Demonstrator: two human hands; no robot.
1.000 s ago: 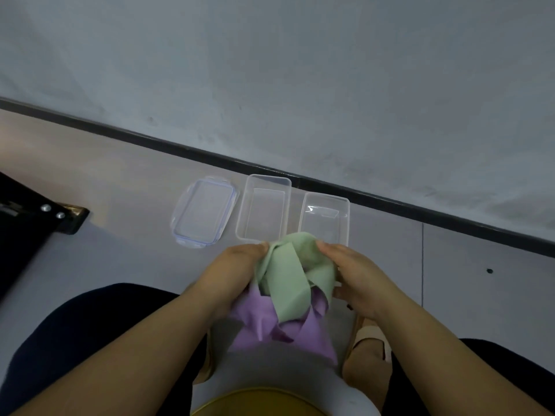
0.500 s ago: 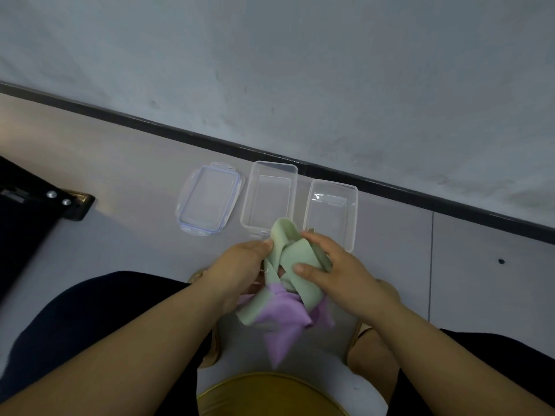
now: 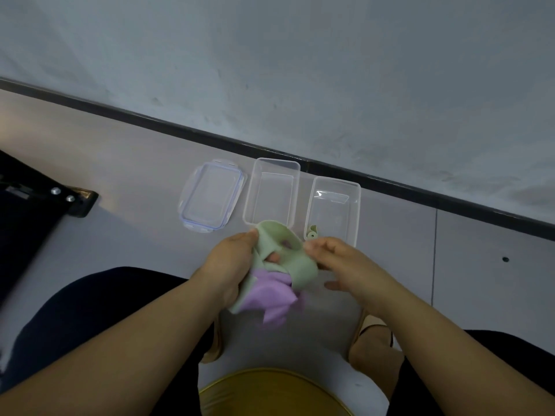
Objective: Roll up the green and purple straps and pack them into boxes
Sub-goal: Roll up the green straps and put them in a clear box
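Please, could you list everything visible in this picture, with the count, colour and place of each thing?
green strap: 1, pale green, looped between both hands
purple strap: 1, purple, bunched under green strap
left box: 1, clear, on floor near wall
right box: 1, clear, beside left box
lid: 1, clear with blue rim, left of boxes
black object: 1, black, floor at left edge
yellow object: 1, yellow, bottom edge
feet: 2, in tan sandals, on floor
left hand: 1, grips both straps
right hand: 1, pinches green strap
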